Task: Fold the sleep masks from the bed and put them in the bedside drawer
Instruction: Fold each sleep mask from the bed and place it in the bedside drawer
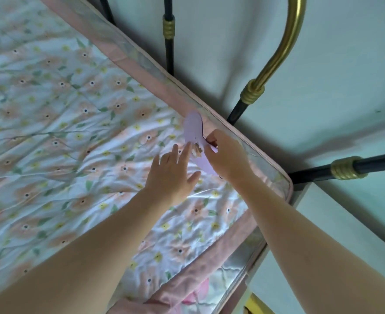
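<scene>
Left hand (172, 172) flat, right grip (226, 155) pinched

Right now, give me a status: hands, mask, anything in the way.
Right hand pinching lilac mask. Left hand open, fingertips at mask. Mask at bed edge. Nothing in the way.

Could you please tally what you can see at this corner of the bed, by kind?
Lilac fabric sleep mask: 1
Hands, left hand and right hand: 2
Floral quilted mattress: 1
Brass collars on the black bed frame: 3
Total: 7
</scene>
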